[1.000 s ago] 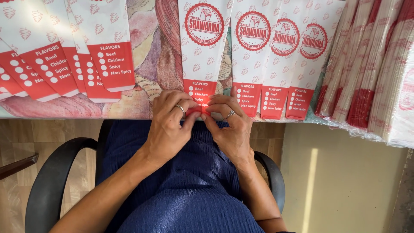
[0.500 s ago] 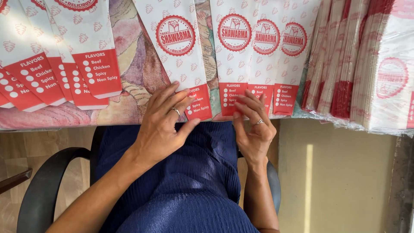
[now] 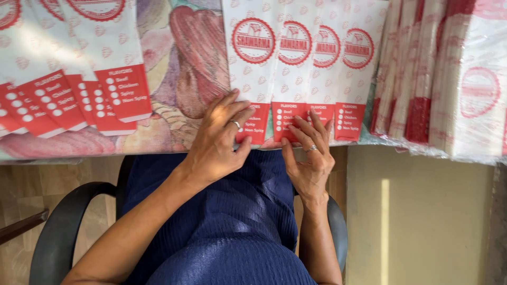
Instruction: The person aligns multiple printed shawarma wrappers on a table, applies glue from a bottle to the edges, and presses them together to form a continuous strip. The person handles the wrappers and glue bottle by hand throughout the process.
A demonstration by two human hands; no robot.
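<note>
Several white paper bags with red round emblems and red lower flaps lie in an overlapping row (image 3: 311,63) on the table. My left hand (image 3: 219,140), with a ring on one finger, rests flat on the red flap of the leftmost bag (image 3: 252,79). Beside it, my right hand (image 3: 309,158), also ringed, has its fingertips on the red flap of the neighbouring bag (image 3: 288,113), fingers spread. Neither hand grips anything.
A second fan of the same bags (image 3: 79,79) lies at the left on a pictured table cover (image 3: 185,68). Wrapped stacks of bags (image 3: 449,79) stand at the right. Below are a blue garment on my lap and a black chair arm (image 3: 63,227).
Both hands were pinching one bag's red flap together; they have parted. The bag has been laid against the row at the right, and both hands now press flat on the flaps.
</note>
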